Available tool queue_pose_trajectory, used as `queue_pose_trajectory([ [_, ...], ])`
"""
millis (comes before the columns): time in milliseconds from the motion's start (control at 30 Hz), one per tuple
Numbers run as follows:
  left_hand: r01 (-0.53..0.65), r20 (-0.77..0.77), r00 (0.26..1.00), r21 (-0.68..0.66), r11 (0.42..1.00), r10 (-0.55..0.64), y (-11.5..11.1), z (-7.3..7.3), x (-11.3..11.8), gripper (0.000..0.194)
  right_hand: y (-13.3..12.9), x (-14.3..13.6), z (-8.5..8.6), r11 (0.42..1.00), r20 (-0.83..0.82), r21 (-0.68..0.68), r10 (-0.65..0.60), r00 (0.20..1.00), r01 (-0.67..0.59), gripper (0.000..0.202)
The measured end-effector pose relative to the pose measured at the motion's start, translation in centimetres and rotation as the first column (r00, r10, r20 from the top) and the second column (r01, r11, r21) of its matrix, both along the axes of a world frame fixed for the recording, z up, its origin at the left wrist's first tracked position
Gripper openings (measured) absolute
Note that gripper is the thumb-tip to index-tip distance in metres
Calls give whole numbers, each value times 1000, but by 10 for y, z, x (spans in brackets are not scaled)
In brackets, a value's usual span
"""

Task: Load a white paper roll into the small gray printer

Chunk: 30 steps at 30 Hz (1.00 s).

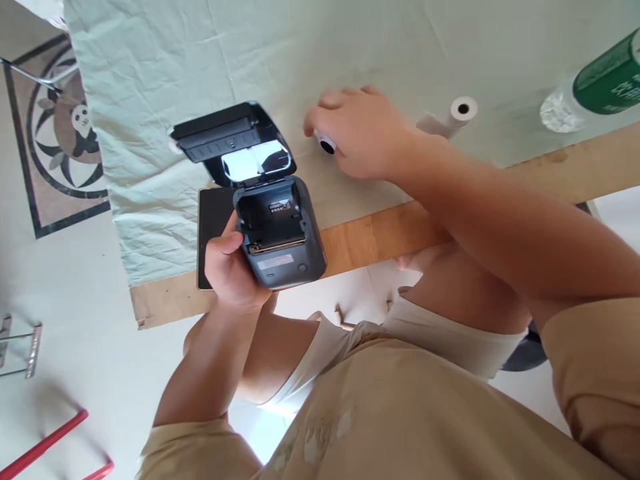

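Observation:
My left hand (231, 267) is wrapped round the side of a dark portable receipt printer (285, 230) near the table's front edge. The printer's lid (233, 143) is flipped up, and its paper bay shows no roll inside. To the right of it, my right hand (357, 130) grips a small paper roll (326, 143); its dark core end shows beneath the fingers, and the rest is covered. Behind my right forearm a second white paper roll (461, 111) lies on the cloth with a strip of paper unrolled.
A dark tablet (216, 227) lies partly under the printer and my left hand. At the far right is a clear bottle with a green label (607, 77). A pale green cloth (155, 87) covers the wooden table (367, 239). Red metal legs (47, 443) stand at lower left.

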<state>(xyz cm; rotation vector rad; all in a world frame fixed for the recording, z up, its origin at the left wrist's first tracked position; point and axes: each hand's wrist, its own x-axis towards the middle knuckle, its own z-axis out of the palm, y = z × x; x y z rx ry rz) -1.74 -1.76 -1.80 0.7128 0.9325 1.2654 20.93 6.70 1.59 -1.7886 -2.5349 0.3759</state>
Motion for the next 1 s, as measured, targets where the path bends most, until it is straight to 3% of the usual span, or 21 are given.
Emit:
queue_pose_trajectory([
  [133,103,-11,995,97,990,-103,0,-14,-2,30,-3,4,-11,996,68,-33,-83,994,86,60],
  [267,163,11,986,171,972,-167,-1,-21,-1,31,-13,13,-6,988,21,6,-151,988,151,58],
  [367,184,54,979,184,966,-197,-2,-18,4,28,-33,21,-3,978,-240,69,-173,955,194,54],
  [467,208,67,973,147,967,-219,-3,-12,12,26,-56,27,-4,964,-542,42,-200,816,263,53],
  [533,203,74,974,140,969,-215,-1,-11,19,27,-68,32,-8,958,-612,28,-209,763,284,54],
  [667,148,141,975,168,975,-173,6,-16,31,29,-78,42,-27,948,-558,136,-168,812,289,30],
  [800,165,148,971,152,975,-188,13,-19,34,30,-83,49,-48,945,-486,254,-58,872,204,16],
  [900,162,85,981,151,975,-177,15,-20,33,31,-87,50,-51,949,-432,290,15,902,123,13],
  [1000,165,27,985,148,975,-171,14,-23,31,34,-90,49,-44,950,-312,300,10,950,88,8],
])
